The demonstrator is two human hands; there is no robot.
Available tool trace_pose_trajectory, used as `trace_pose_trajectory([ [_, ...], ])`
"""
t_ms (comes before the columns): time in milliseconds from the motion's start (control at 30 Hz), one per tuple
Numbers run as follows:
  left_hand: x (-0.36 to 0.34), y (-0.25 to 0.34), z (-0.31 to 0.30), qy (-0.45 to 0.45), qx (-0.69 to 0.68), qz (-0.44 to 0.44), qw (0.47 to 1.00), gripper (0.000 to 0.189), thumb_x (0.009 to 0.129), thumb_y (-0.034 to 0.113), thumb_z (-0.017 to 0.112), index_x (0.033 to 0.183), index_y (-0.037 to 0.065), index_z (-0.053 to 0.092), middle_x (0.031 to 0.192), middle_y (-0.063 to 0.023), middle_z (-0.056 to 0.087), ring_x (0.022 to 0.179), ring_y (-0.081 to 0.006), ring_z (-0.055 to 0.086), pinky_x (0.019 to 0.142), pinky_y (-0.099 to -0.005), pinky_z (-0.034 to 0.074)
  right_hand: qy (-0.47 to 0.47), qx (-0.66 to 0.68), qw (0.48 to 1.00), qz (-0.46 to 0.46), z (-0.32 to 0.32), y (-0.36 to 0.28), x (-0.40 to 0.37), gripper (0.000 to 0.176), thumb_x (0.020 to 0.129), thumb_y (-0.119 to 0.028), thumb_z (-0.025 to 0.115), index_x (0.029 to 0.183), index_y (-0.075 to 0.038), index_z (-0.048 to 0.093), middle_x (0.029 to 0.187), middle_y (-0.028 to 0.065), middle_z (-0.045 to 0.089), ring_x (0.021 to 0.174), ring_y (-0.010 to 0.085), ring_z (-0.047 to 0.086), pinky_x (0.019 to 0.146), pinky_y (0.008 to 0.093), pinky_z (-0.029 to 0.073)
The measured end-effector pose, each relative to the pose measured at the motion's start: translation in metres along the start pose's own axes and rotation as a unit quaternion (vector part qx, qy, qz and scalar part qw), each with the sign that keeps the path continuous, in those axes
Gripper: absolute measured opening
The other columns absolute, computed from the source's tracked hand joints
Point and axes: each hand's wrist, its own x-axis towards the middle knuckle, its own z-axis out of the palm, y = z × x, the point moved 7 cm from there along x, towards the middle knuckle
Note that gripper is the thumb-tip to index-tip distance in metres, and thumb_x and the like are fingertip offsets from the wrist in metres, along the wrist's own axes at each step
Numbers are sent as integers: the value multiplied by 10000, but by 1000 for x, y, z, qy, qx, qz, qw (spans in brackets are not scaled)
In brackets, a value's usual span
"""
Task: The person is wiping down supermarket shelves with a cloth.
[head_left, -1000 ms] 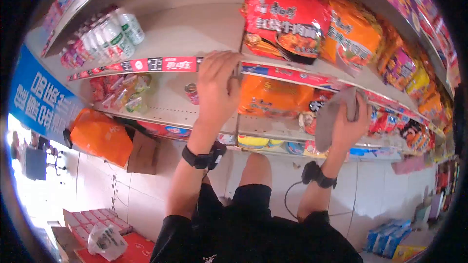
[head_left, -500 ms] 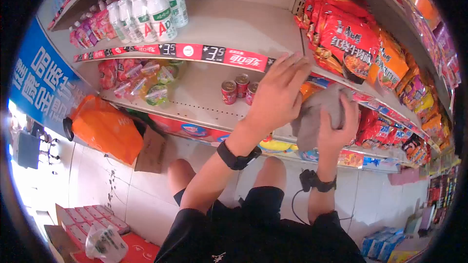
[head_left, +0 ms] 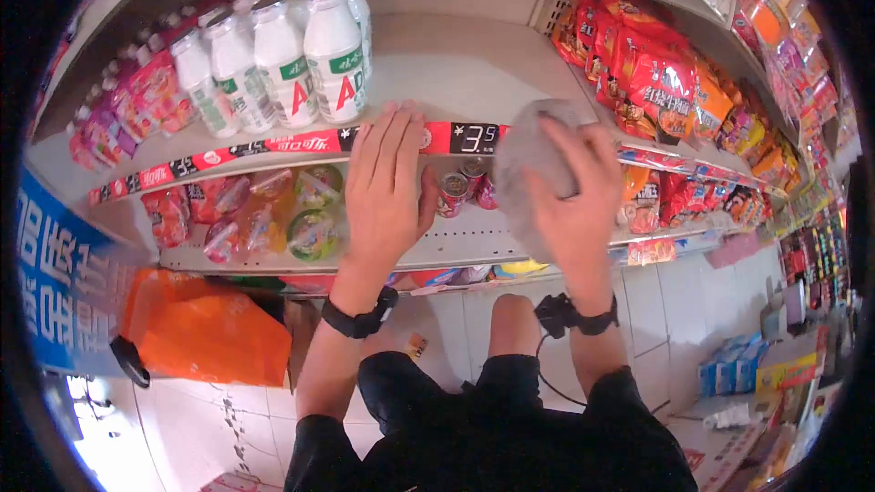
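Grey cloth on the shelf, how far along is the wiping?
Done: nothing sure; no wiped patch shows. In hand: the right hand presses the crumpled grey cloth on the front edge of the white shelf board, while the left hand lies flat on the red price strip. Left, probably: the bare board beside the white plastic bottles and the lower shelf with the small red cans.

Shelf-edge strip (head_left: 273,144): price tag (head_left: 474,138) reads "3.5". White bottles (head_left: 334,55): large "AD" lettering. Blue sign (head_left: 46,278): white Chinese characters.
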Motion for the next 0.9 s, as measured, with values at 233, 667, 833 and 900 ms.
trace_pose_trajectory([
  [233,-5,-12,11,-9,23,55,998,649,804,55,649,1442,-13,553,1468,-182,591,1407,-377,520,1196,-563,360,-17,-30,997,68,26,16,2,507,727,-58,794,1229,-93,724,1021,142,566,907,348,630,831,434,539],
  [667,-1,-3,6,-3,11,29,1000,684,781,4,628,1457,-13,527,1450,-202,578,1394,-422,507,1195,-589,362,79,-140,986,42,-64,33,-21,468,732,-56,794,1196,-49,740,1086,171,667,954,344,678,859,404,553],
  [833,-1,1,6,5,34,23,999,667,768,-24,619,1431,-5,547,1413,-218,588,1367,-437,518,1195,-588,359,-33,-5,999,-30,16,-18,4,499,742,-114,802,1231,-86,712,1131,167,624,952,386,678,820,460,573],
  [900,0,3,6,3,34,22,999,658,765,-34,613,1419,-5,555,1401,-223,591,1362,-439,519,1197,-585,359,-34,7,999,-9,38,-7,11,519,725,-85,811,1235,-91,714,1097,160,606,926,383,662,802,449,559],
])
